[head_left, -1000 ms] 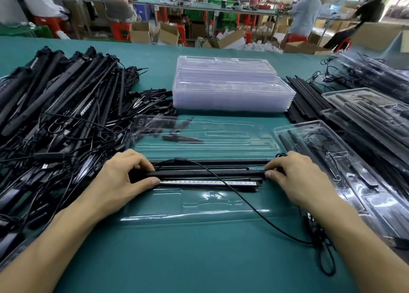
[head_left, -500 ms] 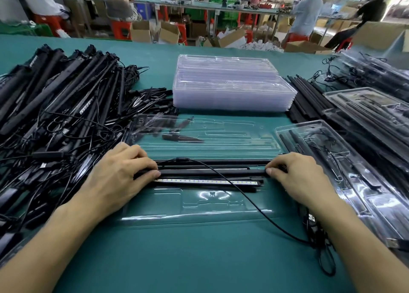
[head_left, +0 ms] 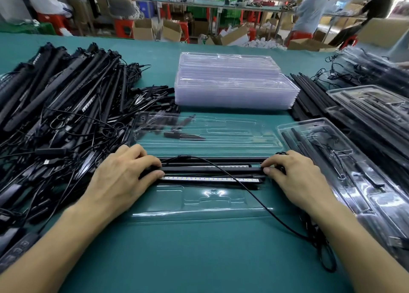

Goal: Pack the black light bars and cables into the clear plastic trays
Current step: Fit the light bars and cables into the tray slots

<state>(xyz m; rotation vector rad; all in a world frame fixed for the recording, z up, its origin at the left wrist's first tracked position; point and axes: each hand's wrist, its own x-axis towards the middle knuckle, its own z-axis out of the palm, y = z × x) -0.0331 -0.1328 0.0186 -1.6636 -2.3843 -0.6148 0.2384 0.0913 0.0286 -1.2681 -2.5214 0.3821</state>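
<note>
On the green worktop (head_left: 199, 259), close in: left grip (head_left: 124, 177) clamped on one end of a black light bar (head_left: 210, 169), right grip (head_left: 296, 177) pinching the other, within the open clear tray (head_left: 199, 213); cable (head_left: 287, 226) trailing right. Farther back, stacked trays (head_left: 234, 89).

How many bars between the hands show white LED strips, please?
2: the near LED bar in front, the far LED bar behind the middle bar; others may face down.
</note>
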